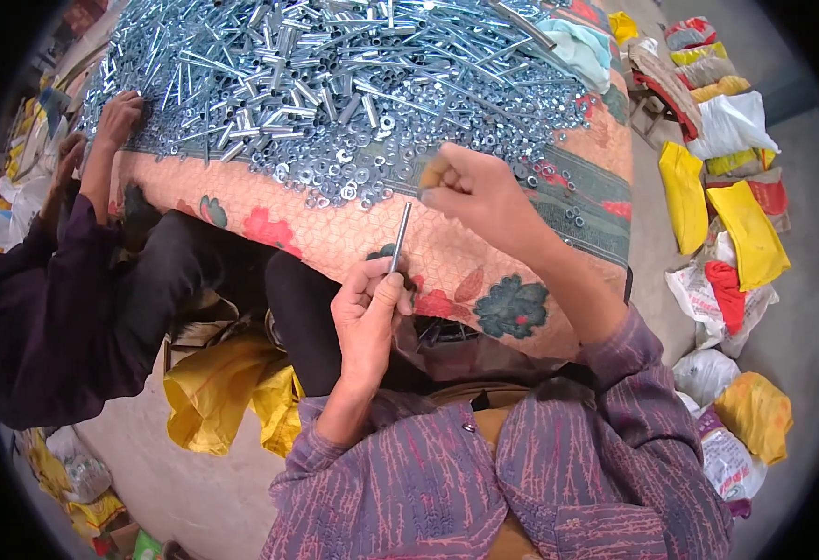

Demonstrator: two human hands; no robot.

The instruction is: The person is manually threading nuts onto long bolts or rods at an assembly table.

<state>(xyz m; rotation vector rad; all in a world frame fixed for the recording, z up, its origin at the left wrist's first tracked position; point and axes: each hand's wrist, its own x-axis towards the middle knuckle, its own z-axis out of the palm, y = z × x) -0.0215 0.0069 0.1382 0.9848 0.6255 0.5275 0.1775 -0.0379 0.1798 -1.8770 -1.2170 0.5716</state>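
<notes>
My left hand [369,313] is closed round the lower part of a slim metal rod [402,233], which stands up tilted between thumb and fingers over the table's front edge. Up and to the right of the rod's tip, my right hand [475,191] has its fingers curled together and a little blurred. Something tan covers a fingertip there, and whatever the fingers pinch is hidden. Just beyond both hands lie loose washers and nuts [358,173]. Behind these spreads a big heap of metal tubes and long bolts [316,65].
A flowered cloth [335,229] covers the table. At the left, another person's hand [122,117] reaches to the heap's edge. A pale blue cloth [578,54] lies at the back right. Yellow sacks [746,233] line the floor at right; another yellow sack [213,392] is below the table.
</notes>
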